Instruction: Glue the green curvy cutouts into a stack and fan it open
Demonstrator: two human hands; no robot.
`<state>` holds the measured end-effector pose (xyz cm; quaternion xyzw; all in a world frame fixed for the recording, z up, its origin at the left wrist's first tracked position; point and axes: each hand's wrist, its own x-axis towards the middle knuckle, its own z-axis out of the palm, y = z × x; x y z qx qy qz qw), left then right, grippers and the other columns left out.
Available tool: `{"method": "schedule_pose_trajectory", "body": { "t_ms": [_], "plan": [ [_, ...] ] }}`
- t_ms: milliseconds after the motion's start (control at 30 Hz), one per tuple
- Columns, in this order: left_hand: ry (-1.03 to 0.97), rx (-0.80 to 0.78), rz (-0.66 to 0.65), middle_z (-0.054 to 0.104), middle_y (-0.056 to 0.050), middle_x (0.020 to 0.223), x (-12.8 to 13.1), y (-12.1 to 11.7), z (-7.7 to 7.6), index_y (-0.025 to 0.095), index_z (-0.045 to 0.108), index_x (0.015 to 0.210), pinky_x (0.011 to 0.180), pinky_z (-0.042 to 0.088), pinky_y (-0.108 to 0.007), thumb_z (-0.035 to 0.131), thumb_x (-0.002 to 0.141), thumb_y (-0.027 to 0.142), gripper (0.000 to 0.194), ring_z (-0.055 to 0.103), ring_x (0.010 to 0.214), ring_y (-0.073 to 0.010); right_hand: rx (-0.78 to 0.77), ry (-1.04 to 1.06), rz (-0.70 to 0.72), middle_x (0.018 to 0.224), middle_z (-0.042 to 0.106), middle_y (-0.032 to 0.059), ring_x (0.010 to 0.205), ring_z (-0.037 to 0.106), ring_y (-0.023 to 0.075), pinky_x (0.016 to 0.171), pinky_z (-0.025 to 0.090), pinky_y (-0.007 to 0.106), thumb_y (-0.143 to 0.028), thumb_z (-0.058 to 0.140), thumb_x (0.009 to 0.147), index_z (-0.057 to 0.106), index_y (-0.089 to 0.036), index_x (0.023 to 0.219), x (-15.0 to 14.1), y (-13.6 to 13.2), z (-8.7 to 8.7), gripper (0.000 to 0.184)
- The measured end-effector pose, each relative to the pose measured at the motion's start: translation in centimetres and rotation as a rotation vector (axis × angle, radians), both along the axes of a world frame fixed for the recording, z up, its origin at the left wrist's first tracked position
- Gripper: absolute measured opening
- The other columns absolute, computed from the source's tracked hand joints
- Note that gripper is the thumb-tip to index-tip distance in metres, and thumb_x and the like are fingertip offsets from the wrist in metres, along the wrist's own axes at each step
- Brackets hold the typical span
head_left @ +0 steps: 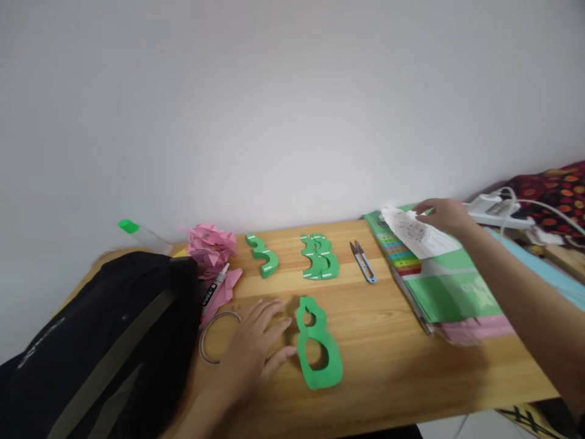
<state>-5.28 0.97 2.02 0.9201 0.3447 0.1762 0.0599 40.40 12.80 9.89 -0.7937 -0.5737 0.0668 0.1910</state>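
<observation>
My left hand [258, 344] rests low over the wooden table with its fingers spread. Its fingertips are just left of a green piece shaped like an 8 [331, 360], with a slight gap between them. Beside the same hand lies a thin ring [204, 341], partly covered by it. My right hand [443, 214] is at the back right, fingertips pinched at the upper edge of a white paper [423, 239] with dark specks; what they hold is hidden. Further back lie a green wavy piece [261, 253] and several overlapping green pieces with white strips [320, 259].
Blue-handled thread snips [367, 267] lie right of the green pieces. Pink folded paper [212, 244] and a glue tube [214, 286] are at left, beside a black bag [137, 317]. A green plastic packet [448, 299] lies under the white paper, near a power strip [493, 210].
</observation>
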Motion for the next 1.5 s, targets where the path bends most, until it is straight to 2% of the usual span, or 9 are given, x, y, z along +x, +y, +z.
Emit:
{"method": "schedule_pose_trajectory", "body": {
  "t_ms": [133, 267, 400, 533, 667, 900, 1167, 1400, 1500],
  "plan": [
    [0.009, -0.096, 0.033, 0.064, -0.01, 0.119, 0.3, -0.2, 0.1, 0.019, 0.063, 0.11, 0.101, 0.049, -0.044, 0.043, 0.095, 0.028, 0.027, 0.058, 0.113, -0.0247, -0.005, -0.06, -0.064, 0.073, 0.07, 0.01, 0.061, 0.054, 0.0142, 0.061, 0.036, 0.03, -0.036, 0.063, 0.076, 0.071, -0.014, 0.073, -1.5, -0.2, 0.4, 0.024],
    [0.022, -0.183, 0.029, 0.061, -0.013, 0.123, 1.4, -0.9, 0.6, 0.014, 0.06, 0.115, 0.1, 0.049, -0.046, 0.045, 0.093, 0.021, 0.028, 0.057, 0.116, -0.026, 0.053, -0.08, -0.114, 0.08, 0.071, 0.0138, 0.073, 0.06, 0.0174, 0.065, 0.038, 0.03, -0.031, 0.055, 0.087, 0.074, -0.01, 0.088, -4.7, -2.2, 0.2, 0.028],
    [0.017, -0.226, -0.024, 0.058, -0.016, 0.129, 2.7, -1.5, 0.4, 0.012, 0.057, 0.119, 0.103, 0.045, -0.049, 0.042, 0.094, 0.023, 0.031, 0.052, 0.123, -0.0272, 0.155, 0.05, 0.208, 0.098, 0.072, 0.014, 0.085, 0.064, 0.0189, 0.074, 0.045, 0.029, -0.03, 0.055, 0.087, 0.072, -0.013, 0.095, -9.2, -6.1, -1.9, 0.025],
    [0.049, -0.19, -0.096, 0.052, -0.018, 0.137, 3.7, -1.7, -0.1, 0.01, 0.051, 0.129, 0.107, 0.041, -0.05, 0.044, 0.097, 0.032, 0.04, 0.046, 0.131, -0.0289, 0.058, 0.21, 0.665, 0.087, 0.072, 0.0083, 0.071, 0.066, 0.0179, 0.067, 0.051, 0.03, -0.03, 0.053, 0.087, 0.068, -0.017, 0.094, -13.6, -9.6, -5.5, 0.021],
    [0.108, -0.1, -0.162, 0.049, -0.021, 0.14, 4.1, -1.0, -0.5, 0.008, 0.052, 0.127, 0.108, 0.039, -0.05, 0.044, 0.097, 0.036, 0.042, 0.041, 0.136, -0.0299, 0.076, 0.237, 0.806, 0.092, 0.072, 0.0086, 0.081, 0.068, 0.0197, 0.071, 0.054, 0.033, -0.022, 0.048, 0.09, 0.065, -0.018, 0.101, -16.5, -11.4, -8.5, 0.02],
    [0.138, -0.061, -0.297, 0.046, -0.02, 0.143, 3.6, 1.2, -1.3, 0.009, 0.049, 0.133, 0.113, 0.031, -0.049, 0.044, 0.096, 0.045, 0.051, 0.034, 0.14, -0.0291, 0.164, 0.265, 0.798, 0.095, 0.072, 0.0094, 0.087, 0.067, 0.0188, 0.076, 0.054, 0.033, -0.021, 0.046, 0.092, 0.065, -0.018, 0.102, -17.0, -12.1, -9.7, 0.022],
    [0.105, -0.15, -0.284, 0.049, -0.018, 0.14, 3.6, 1.9, -2.6, 0.012, 0.048, 0.135, 0.113, 0.027, -0.049, 0.039, 0.096, 0.053, 0.058, 0.037, 0.137, -0.0286, 0.178, 0.239, 0.791, 0.095, 0.072, 0.0085, 0.087, 0.067, 0.0197, 0.077, 0.055, 0.035, -0.023, 0.045, 0.093, 0.067, -0.021, 0.104, -17.2, -12.5, -8.9, 0.025],
    [0.125, -0.129, -0.282, 0.048, -0.015, 0.143, 3.9, 1.6, -2.8, 0.011, 0.045, 0.138, 0.116, 0.017, -0.05, 0.033, 0.095, 0.058, 0.065, 0.032, 0.14, -0.029, 0.209, 0.075, 1.171, 0.128, 0.062, 0.0149, 0.125, 0.054, 0.0262, 0.103, 0.046, 0.043, -0.042, 0.049, 0.093, 0.053, -0.012, 0.132, -17.0, -16.9, -8.4, 0.049],
    [0.138, -0.105, -0.301, 0.048, -0.012, 0.143, 4.0, 1.6, -2.7, 0.01, 0.044, 0.138, 0.116, 0.015, -0.049, 0.031, 0.097, 0.054, 0.061, 0.032, 0.14, -0.0277, 0.155, 0.031, 1.227, 0.136, 0.056, 0.0161, 0.135, 0.042, 0.0253, 0.11, 0.04, 0.043, -0.047, 0.049, 0.092, 0.047, -0.009, 0.138, -17.0, -18.6, -9.1, 0.06]
  ]
}}
